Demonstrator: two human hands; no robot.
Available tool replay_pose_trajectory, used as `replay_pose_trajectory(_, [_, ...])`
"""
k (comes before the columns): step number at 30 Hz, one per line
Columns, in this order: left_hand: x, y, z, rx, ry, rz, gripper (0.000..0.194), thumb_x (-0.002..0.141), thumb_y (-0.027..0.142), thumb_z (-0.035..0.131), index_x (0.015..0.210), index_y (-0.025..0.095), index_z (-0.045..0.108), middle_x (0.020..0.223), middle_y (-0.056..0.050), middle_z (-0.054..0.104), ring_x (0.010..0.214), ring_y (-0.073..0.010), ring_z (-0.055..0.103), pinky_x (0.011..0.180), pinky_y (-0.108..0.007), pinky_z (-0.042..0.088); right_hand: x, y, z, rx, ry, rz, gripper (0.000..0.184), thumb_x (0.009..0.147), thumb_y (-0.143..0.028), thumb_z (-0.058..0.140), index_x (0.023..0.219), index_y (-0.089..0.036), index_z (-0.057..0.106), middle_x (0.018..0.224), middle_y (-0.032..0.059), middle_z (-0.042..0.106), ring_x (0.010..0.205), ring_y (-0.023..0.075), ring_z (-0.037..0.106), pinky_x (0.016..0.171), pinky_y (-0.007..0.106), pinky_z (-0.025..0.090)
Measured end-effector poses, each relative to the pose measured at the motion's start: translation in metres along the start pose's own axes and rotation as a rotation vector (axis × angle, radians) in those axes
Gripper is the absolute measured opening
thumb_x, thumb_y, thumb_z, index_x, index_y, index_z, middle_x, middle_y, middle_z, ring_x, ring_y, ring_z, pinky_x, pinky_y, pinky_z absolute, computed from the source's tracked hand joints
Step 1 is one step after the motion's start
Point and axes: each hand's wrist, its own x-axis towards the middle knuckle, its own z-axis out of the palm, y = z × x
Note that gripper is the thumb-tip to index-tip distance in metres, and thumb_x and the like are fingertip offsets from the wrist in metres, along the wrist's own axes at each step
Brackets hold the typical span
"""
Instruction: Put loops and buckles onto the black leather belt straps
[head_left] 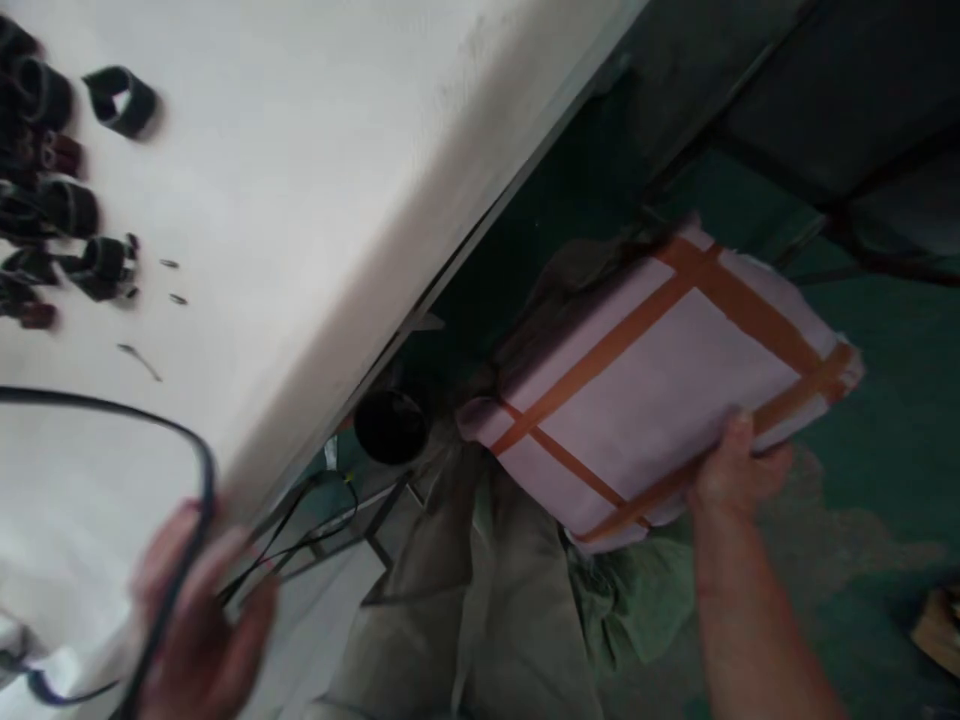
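A flat, pale pink pad [660, 370] with strips of brown tape across it is held tilted beside the table, just beyond my knees. My right hand [739, 475] grips its near edge, thumb on the upper face and fingers mostly hidden beneath. My left hand [199, 620] is at the table edge, smeared by motion. A black cable [199, 470] runs across in front of it; whether the fingers touch the cable cannot be made out.
On the white table [285, 130], several dark rolled strips [120, 100] and a few tiny slivers [139, 360] lie at the left. Below the edge is a dark round container [390, 425] near a metal frame. Green cloth [637, 600] hangs beside my legs [480, 600] above the green floor [892, 480].
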Motion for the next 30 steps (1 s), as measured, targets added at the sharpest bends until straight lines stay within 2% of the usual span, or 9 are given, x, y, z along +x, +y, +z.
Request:
replay_pose_trajectory(2, [-0.009, 0.050, 0.042, -0.134, -0.283, 0.361, 0.081, 0.073, 0.025, 0.065, 0.144, 0.055, 0.037, 0.154, 0.016, 0.038, 0.140, -0.0281, 0.040, 0.118, -0.046, 0.037, -0.003, -0.005, -0.002, 0.043, -0.055, 0.013, 0.062, 0.082, -0.058, 0.050, 0.127, -0.014, 0.055, 0.126, 0.0185, 0.063, 0.110, 0.0329, 0.064, 0.091, 0.043, 0.053])
replay_pose_trajectory(3, [-0.008, 0.070, 0.068, -0.220, -0.413, 0.406, 0.083, 0.077, 0.023, 0.064, 0.149, 0.049, 0.032, 0.156, 0.009, 0.037, 0.142, -0.0275, 0.037, 0.115, -0.046, 0.040, -0.005, -0.008, -0.004, 0.042, -0.069, 0.031, 0.061, 0.082, -0.059, 0.049, 0.126, -0.016, 0.056, 0.125, 0.0179, 0.063, 0.109, 0.0334, 0.064, 0.090, 0.044, 0.054])
replay_pose_trajectory(5, [0.006, 0.099, 0.123, -0.373, -0.572, 0.382, 0.077, 0.083, 0.029, 0.063, 0.153, 0.038, 0.030, 0.158, -0.003, 0.035, 0.145, -0.0300, 0.033, 0.115, -0.051, 0.038, -0.007, -0.012, -0.006, 0.030, -0.063, 0.068, 0.059, 0.081, -0.060, 0.051, 0.123, -0.020, 0.058, 0.123, 0.0170, 0.064, 0.109, 0.0344, 0.063, 0.089, 0.045, 0.055])
replay_pose_trajectory(7, [0.032, 0.117, 0.174, -0.443, -0.649, 0.229, 0.079, 0.083, 0.041, 0.065, 0.154, 0.029, 0.031, 0.161, -0.009, 0.028, 0.147, -0.0315, 0.027, 0.119, -0.052, 0.031, -0.008, -0.014, -0.007, 0.034, -0.059, 0.097, 0.057, 0.079, -0.061, 0.053, 0.120, -0.022, 0.059, 0.121, 0.0153, 0.065, 0.109, 0.0353, 0.063, 0.087, 0.046, 0.055])
replay_pose_trajectory(9, [0.060, 0.129, 0.211, -0.523, -0.671, 0.046, 0.087, 0.081, 0.048, 0.067, 0.155, 0.023, 0.027, 0.161, -0.011, 0.027, 0.148, -0.0308, 0.026, 0.121, -0.049, 0.027, -0.007, -0.012, -0.010, 0.035, -0.073, 0.125, 0.056, 0.078, -0.062, 0.055, 0.119, -0.024, 0.061, 0.120, 0.0126, 0.066, 0.109, 0.0351, 0.063, 0.087, 0.047, 0.055])
replay_pose_trajectory(11, [0.083, 0.141, 0.232, -0.563, -0.683, -0.048, 0.089, 0.081, 0.048, 0.066, 0.155, 0.020, 0.027, 0.159, -0.012, 0.032, 0.147, -0.0301, 0.029, 0.121, -0.047, 0.026, -0.006, -0.007, -0.012, 0.026, -0.068, 0.151, 0.058, 0.077, -0.063, 0.057, 0.118, -0.022, 0.062, 0.116, 0.0121, 0.067, 0.105, 0.0346, 0.064, 0.085, 0.047, 0.054])
replay_pose_trajectory(15, [0.109, 0.163, 0.251, -0.505, -0.706, -0.040, 0.084, 0.078, 0.047, 0.068, 0.150, 0.017, 0.037, 0.151, -0.014, 0.044, 0.140, -0.0324, 0.039, 0.118, -0.049, 0.030, -0.003, -0.003, -0.015, -0.030, -0.047, 0.163, 0.063, 0.074, -0.062, 0.060, 0.115, -0.014, 0.063, 0.108, 0.0153, 0.068, 0.099, 0.0349, 0.065, 0.082, 0.047, 0.051])
replay_pose_trajectory(20, [0.120, 0.176, 0.266, -0.523, -0.737, -0.113, 0.077, 0.078, 0.051, 0.066, 0.146, 0.021, 0.042, 0.145, -0.014, 0.052, 0.134, -0.0303, 0.049, 0.113, -0.043, 0.037, -0.004, -0.016, -0.020, -0.066, -0.076, 0.207, 0.060, 0.073, -0.063, 0.058, 0.108, -0.015, 0.062, 0.100, 0.0164, 0.068, 0.093, 0.0365, 0.065, 0.080, 0.047, 0.050])
replay_pose_trajectory(30, [0.119, 0.180, 0.266, -0.413, -0.737, -0.186, 0.074, 0.073, 0.048, 0.068, 0.138, 0.018, 0.050, 0.141, -0.015, 0.055, 0.132, -0.0312, 0.050, 0.114, -0.042, 0.036, 0.000, -0.010, -0.021, -0.181, -0.095, 0.237, 0.046, 0.070, -0.066, 0.055, 0.089, -0.024, 0.053, 0.086, 0.0118, 0.062, 0.085, 0.0373, 0.063, 0.077, 0.049, 0.049])
